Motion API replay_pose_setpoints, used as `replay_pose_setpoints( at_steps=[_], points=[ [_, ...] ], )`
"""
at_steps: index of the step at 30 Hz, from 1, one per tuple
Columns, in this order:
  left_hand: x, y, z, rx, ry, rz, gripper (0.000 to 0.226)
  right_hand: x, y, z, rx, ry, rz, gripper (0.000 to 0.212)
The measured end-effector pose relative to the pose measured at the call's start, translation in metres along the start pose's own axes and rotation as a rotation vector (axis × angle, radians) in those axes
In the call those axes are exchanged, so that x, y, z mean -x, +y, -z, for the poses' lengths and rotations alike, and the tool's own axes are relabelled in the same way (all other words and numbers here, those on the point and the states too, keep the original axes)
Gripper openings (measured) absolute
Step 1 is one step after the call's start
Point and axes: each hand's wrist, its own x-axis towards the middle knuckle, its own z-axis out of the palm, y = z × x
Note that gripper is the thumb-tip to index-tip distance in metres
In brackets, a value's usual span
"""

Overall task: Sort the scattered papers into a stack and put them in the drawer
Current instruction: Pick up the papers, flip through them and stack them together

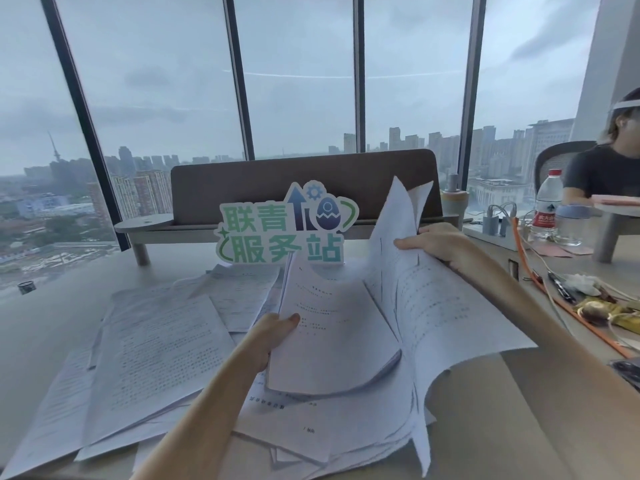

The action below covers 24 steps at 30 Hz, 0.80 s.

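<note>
White printed papers lie scattered over the desk [45, 327], with overlapping sheets [152, 355] at the left. My left hand [268, 336] grips a thin bundle of sheets [332, 327] by its left edge, thumb on top, lifted above the pile. My right hand [436, 242] pinches the top of several loose, curling sheets [440, 306] held up at the right. More papers [311, 431] lie beneath both bundles. No drawer is in view.
A green and white cut-out sign [284, 233] stands behind the papers, in front of a brown desk riser [304, 181]. At the right lie a water bottle [548, 206], a power strip with chargers [495, 230], orange cable [540, 282], pen and banana peel [602, 311]. A person [602, 168] sits at far right.
</note>
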Motion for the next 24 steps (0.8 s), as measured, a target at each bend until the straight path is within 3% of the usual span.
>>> replay_pose_setpoints(
  at_steps=[9,13,21,24],
  points=[
    [0.006,0.000,0.001,0.172,-0.010,-0.067,0.030,0.003,-0.043,0.005,-0.335,-0.169,0.172,0.033],
    [0.014,0.007,0.001,0.239,0.005,-0.078,0.019,0.000,-0.018,0.005,-0.314,-0.060,0.136,0.028],
    [0.023,0.016,0.004,0.266,-0.134,-0.179,0.052,-0.006,0.062,-0.024,-0.404,0.114,-0.170,0.020],
    [0.030,0.013,-0.001,0.281,-0.241,-0.132,0.038,-0.009,0.085,-0.040,-0.411,0.217,-0.221,0.020]
  ],
)
